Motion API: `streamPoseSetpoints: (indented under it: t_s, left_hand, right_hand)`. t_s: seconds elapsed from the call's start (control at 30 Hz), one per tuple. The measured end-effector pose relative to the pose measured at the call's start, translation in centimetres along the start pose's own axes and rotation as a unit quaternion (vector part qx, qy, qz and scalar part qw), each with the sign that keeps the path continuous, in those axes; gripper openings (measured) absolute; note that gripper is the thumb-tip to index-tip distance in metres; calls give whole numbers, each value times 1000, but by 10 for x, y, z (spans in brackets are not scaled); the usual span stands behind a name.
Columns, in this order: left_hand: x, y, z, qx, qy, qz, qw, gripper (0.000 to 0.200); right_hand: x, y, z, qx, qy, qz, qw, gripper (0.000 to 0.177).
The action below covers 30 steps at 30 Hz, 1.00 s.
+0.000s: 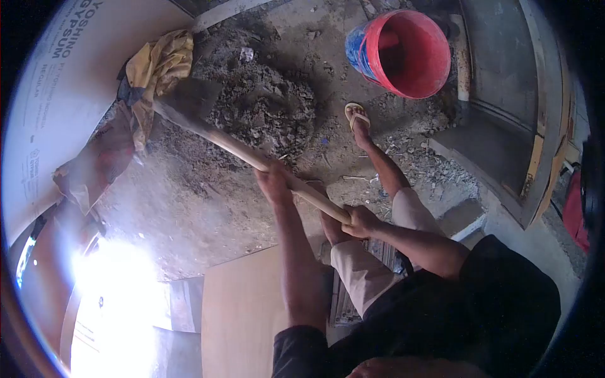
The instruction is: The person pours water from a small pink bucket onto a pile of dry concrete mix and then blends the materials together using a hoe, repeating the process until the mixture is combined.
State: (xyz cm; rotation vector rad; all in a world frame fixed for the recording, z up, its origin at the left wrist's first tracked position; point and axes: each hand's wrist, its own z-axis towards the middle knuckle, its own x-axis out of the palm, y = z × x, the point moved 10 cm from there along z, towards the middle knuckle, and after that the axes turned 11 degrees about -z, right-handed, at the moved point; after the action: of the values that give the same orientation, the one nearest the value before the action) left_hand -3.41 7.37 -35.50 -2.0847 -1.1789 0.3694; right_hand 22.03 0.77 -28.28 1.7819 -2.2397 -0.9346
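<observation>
Both my hands grip the pale wooden handle of a hoe (242, 150), which slants from lower right to upper left. My left hand (274, 181) is closed around the middle of the handle. Near its lower end, my right hand (361, 222) is wrapped round the wood. The hoe's dark, flat blade (192, 96) is at the far end, beside a heap of wet grey-brown mortar or mud (271, 104). Where exactly the blade's edge meets the heap is hard to make out.
A red and blue bucket (373, 57) lies tilted at the upper right. Crumpled yellow-brown sacking (161, 63) leans by a printed gypsum board (60, 101). My sandalled foot (358, 118) is beside the heap. A framed panel (504, 82) stands right; bright light glares lower left.
</observation>
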Motion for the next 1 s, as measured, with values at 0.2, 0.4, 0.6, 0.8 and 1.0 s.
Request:
streamPoseSetpoints:
  t_s: [0.2, 0.4, 0.6, 0.8, 1.0]
  left_hand:
    - [48, -42, 92, 6, -3, 75, 997, 52]
    - [58, 72, 115, 5, 50, 221, 974, 60]
    - [59, 74, 65, -124, 30, 231, 965, 40]
    - [0, 108, 39, -149, 30, 216, 965, 31]
    - [-19, 113, -2, -166, 42, 79, 982, 28]
  right_hand:
    - [-45, 62, 74, -33, -116, 63, 991, 50]
    - [-2, 24, 42, 177, -11, 212, 961, 19]
    - [-5, 28, 13, 201, 4, 220, 955, 18]
    - [39, 33, -14, 128, -33, 231, 964, 23]
    - [46, 22, -45, 66, -82, 85, 991, 52]
